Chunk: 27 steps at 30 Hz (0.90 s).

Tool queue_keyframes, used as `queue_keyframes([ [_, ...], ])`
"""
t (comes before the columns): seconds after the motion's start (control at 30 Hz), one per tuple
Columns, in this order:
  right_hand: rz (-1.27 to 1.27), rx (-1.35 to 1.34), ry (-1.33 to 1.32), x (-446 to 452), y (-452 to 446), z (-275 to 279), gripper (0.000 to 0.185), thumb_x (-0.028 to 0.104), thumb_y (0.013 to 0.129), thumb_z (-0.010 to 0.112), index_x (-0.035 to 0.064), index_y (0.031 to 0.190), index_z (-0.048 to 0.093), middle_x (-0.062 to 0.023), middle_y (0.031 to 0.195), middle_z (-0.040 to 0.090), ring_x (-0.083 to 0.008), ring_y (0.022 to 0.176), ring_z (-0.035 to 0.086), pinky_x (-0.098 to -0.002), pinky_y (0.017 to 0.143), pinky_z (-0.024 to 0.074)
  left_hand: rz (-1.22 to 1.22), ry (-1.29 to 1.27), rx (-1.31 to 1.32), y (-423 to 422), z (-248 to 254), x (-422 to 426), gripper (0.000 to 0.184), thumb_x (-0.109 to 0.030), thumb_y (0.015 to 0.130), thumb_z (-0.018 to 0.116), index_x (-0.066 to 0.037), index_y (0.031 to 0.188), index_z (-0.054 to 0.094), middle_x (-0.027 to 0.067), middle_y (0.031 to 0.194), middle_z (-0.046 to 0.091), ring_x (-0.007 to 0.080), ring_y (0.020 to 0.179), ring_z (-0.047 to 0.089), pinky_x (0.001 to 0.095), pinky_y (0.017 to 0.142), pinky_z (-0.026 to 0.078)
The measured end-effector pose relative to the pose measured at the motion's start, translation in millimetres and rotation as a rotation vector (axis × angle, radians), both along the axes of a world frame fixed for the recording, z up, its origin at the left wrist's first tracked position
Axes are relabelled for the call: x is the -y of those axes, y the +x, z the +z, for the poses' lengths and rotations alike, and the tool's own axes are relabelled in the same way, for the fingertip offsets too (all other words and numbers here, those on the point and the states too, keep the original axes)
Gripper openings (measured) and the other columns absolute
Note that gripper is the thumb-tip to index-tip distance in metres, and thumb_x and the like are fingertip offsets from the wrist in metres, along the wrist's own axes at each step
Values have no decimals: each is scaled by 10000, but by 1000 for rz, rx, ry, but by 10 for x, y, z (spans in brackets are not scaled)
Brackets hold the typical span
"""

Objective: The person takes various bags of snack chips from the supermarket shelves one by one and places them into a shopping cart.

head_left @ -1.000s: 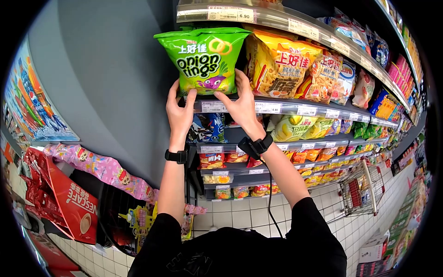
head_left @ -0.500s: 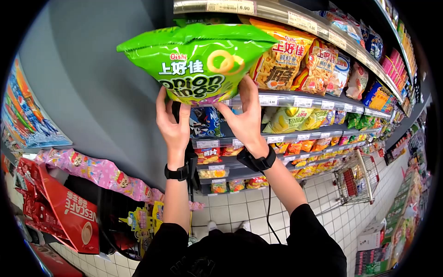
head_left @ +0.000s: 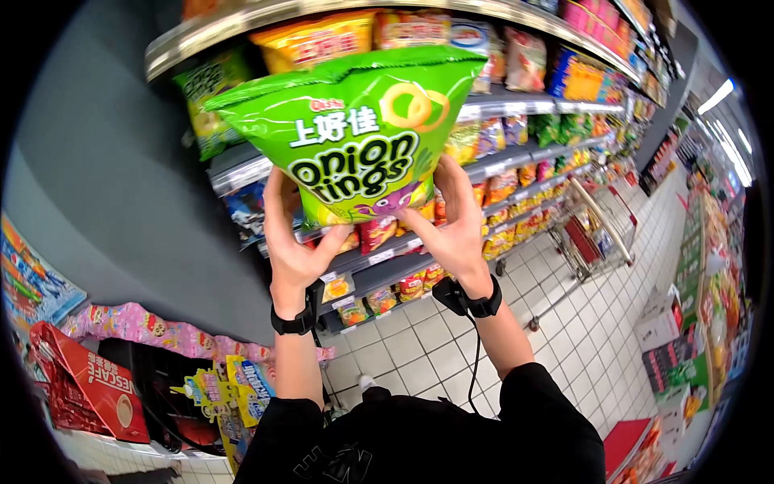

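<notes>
A green bag of onion rings [head_left: 355,133] is held upright in front of the shelves, its printed front facing the camera. My left hand [head_left: 292,238] grips its lower left corner, the thumb in front and the other fingers partly hidden behind the bag. At the lower right corner my right hand [head_left: 455,222] holds it the same way. Behind the bag, another green bag [head_left: 211,101] stands on the shelf at the left, beside a yellow bag [head_left: 314,42]. Both wrists wear black straps.
Shelves with price strips [head_left: 516,106] hold many snack bags. A shopping cart [head_left: 592,234] stands on the tiled floor at the right. Lower left are a red Nescafe box [head_left: 93,387] and pink packets [head_left: 153,327]. Stacked goods [head_left: 697,323] line the far right.
The onion rings bag has come away from the shelf, nearer the camera, still between both hands. The view has turned right, so the shelves sit further left and the cart shows larger.
</notes>
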State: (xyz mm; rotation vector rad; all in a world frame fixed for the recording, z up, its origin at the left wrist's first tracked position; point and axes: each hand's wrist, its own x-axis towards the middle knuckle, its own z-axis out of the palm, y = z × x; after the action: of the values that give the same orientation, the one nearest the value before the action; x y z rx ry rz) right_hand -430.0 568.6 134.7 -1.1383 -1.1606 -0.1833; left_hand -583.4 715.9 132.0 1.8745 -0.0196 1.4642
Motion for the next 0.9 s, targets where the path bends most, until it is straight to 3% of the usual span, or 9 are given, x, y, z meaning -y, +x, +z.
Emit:
queue_keyframes([
  [0.17,-135,-35,-10,1419,588,-205,792,101,737,815,-49,1383,380,-184,1320,531,-251,1209,533,-382,1022,423,-280,-72,8,877,-164,1161,1010,-366,724,843,41,1445,265,181,1346,487,252,1186,530,370,971,446],
  [0.3,-231,-138,-112,2679,989,-420,905,185,713,839,-19,1436,335,-148,1285,521,-245,1143,550,-389,1003,422,-383,-200,-129,1522,-418,2221,898,-309,784,806,17,1436,283,178,1358,470,252,1219,502,383,1006,428],
  [0.43,-388,-227,-291,3913,1299,-698,921,210,754,818,-15,1464,275,-164,1335,461,-243,1145,547,-389,990,448,-613,-252,-236,2061,-616,3285,786,-221,853,741,11,1443,276,174,1364,468,245,1212,512,378,998,447],
  [0.53,-292,-510,-126,4581,1391,-904,914,228,786,801,-30,1467,250,-178,1343,458,-239,1176,535,-362,968,473,-718,-280,-348,2423,-833,3986,694,-180,879,706,29,1417,321,187,1352,480,254,1197,527,369,1002,445],
  [0.67,-457,-559,-165,5417,1459,-1199,917,234,796,795,-73,1456,239,-188,1349,470,-216,1189,528,-328,959,478,-877,-334,-520,2800,-1146,4794,632,-178,913,669,77,1387,339,211,1303,520,247,1194,535,348,1000,442],
  [0.9,-790,-789,-134,6530,1649,-1617,649,238,804,783,-48,1293,467,-121,1113,642,-160,996,614,-303,866,505,-1046,-316,-704,3537,-1711,5994,619,-240,895,698,73,1341,405,197,1247,571,231,1155,567,340,955,470],
])
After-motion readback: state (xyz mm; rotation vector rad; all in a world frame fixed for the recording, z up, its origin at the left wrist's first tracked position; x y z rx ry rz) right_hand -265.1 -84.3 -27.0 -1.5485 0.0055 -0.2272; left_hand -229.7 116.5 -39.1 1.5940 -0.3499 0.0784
